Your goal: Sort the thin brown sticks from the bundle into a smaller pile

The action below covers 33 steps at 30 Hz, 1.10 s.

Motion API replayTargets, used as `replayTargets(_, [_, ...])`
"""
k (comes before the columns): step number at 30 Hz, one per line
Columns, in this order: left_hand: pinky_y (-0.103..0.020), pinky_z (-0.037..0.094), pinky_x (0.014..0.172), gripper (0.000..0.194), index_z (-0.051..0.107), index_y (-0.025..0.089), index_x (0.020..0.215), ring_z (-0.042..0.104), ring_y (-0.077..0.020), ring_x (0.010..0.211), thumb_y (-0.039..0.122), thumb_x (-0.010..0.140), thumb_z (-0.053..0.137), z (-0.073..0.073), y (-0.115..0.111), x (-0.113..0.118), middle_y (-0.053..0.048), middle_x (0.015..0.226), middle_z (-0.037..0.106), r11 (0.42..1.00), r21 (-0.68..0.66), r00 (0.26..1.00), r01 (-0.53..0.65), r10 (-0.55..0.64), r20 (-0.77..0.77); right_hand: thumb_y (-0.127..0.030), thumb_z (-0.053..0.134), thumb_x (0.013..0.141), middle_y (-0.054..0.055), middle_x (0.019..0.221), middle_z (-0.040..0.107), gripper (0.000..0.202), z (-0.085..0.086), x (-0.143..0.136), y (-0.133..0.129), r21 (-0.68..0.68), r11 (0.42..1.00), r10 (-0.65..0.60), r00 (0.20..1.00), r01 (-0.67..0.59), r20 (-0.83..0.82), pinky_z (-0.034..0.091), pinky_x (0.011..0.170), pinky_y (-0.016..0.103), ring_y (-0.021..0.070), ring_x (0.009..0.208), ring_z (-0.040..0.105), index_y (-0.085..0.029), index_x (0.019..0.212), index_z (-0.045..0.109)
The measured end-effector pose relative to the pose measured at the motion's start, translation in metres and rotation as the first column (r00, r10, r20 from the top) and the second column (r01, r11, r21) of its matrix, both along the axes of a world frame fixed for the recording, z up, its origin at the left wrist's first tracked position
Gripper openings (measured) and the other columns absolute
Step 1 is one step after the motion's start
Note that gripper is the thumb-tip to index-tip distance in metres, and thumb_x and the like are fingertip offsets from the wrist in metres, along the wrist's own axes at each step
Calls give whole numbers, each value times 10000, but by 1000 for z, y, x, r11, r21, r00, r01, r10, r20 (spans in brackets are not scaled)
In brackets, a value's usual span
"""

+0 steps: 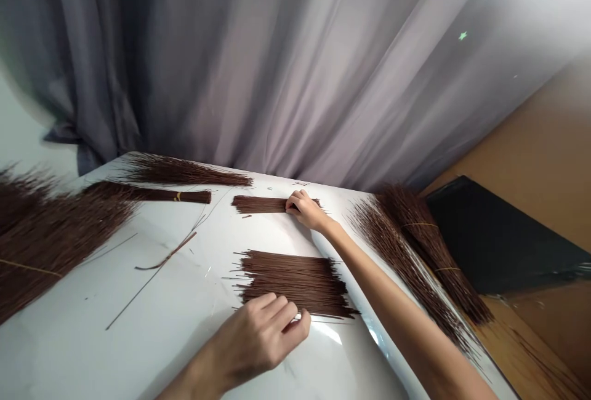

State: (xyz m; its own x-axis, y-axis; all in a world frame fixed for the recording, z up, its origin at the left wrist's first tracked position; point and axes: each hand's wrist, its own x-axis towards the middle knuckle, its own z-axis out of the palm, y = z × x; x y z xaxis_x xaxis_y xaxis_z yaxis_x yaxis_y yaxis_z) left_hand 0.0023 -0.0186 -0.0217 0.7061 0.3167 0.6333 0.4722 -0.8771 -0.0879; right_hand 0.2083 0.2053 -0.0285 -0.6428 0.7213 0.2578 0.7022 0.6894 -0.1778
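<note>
Short brown twigs lie side by side in a wide flat pile (pixel 295 283) on the white table. My left hand (pixel 268 332) rests at the near edge of this pile, fingers curled in toward the thumb. Whatever its fingertips hold, if anything, is hidden. Farther back lies a narrower row of short twigs (pixel 258 205), cut to a similar length. Over the right part of that row, my right hand (pixel 305 208) is closed with fingers and thumb on the twigs. Its fingertips are partly hidden.
Long twig bundles lie at left (pixel 55 246), back left (pixel 184 172) and right (pixel 410 252). A yellow-tied bundle (pixel 194 196) and loose twigs (pixel 170 255) are on the white table (pixel 152 351). Behind hangs a grey curtain (pixel 277 68); a black panel (pixel 498 234) stands right.
</note>
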Motion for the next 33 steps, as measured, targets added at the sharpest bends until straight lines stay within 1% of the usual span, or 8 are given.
replayTargets(4, [-297,396,538,326,615,137,1200,545,-156,602,-29,968,458,-5,2,0,8,728,556,995,-37,996,-94,94,-8,-104,535,969,92,960,611,132,1,-6,10,6,1000,29,998,-29,47,435,833,338,229,947,509,-168,902,628])
replayTargets(10, [-314,448,568,337,595,134,1228,590,-182,668,-21,974,437,-4,3,-5,-14,789,585,972,-128,979,-197,189,-73,-91,474,980,89,927,622,165,17,-9,3,45,999,29,1000,-29,4,408,773,315,210,861,529,-166,907,602])
replayTargets(16, [-310,518,676,521,552,170,1260,645,-190,827,-120,860,389,-1,6,-14,-40,960,614,902,-355,968,-244,245,-43,-93,482,961,72,904,651,165,40,-1,-13,104,993,-45,994,55,-99,396,704,297,190,783,555,-182,883,598])
replayTargets(19, [-290,496,683,408,589,223,1157,654,-176,829,-40,944,360,3,11,-21,-30,1008,624,797,-526,934,-295,357,18,-133,422,1002,78,915,645,176,58,3,-44,139,980,-109,971,141,-211,419,700,316,197,769,568,-193,967,583])
replayTargets(23, [-290,462,727,240,613,250,985,635,-174,807,282,1075,393,11,19,-27,3,964,644,576,-778,832,-250,539,132,-226,399,1053,76,895,626,132,67,-2,-122,122,966,-159,897,227,-412,479,705,348,213,775,590,-232,1041,530])
replayTargets(24, [-286,453,733,253,619,253,963,626,-174,805,330,1074,406,12,21,-27,10,929,643,526,-828,815,-197,557,160,-231,448,1044,61,866,627,90,63,-7,-144,40,978,-154,834,206,-530,493,688,344,206,749,597,-236,1015,534])
replayTargets(28, [-267,410,689,320,633,242,893,575,-171,762,455,1047,450,13,24,-25,20,762,589,380,-924,796,45,545,263,-210,503,1033,20,864,666,69,33,-26,-211,-65,987,-158,816,147,-556,501,655,273,152,708,627,-231,1047,567])
replayTargets(33, [-234,342,578,234,629,252,1017,483,-147,671,443,1023,494,17,19,-24,39,681,500,249,-939,780,238,527,337,-182,510,1029,24,889,689,101,7,-32,-228,-80,985,-170,773,153,-611,499,654,248,139,712,649,-219,1092,580])
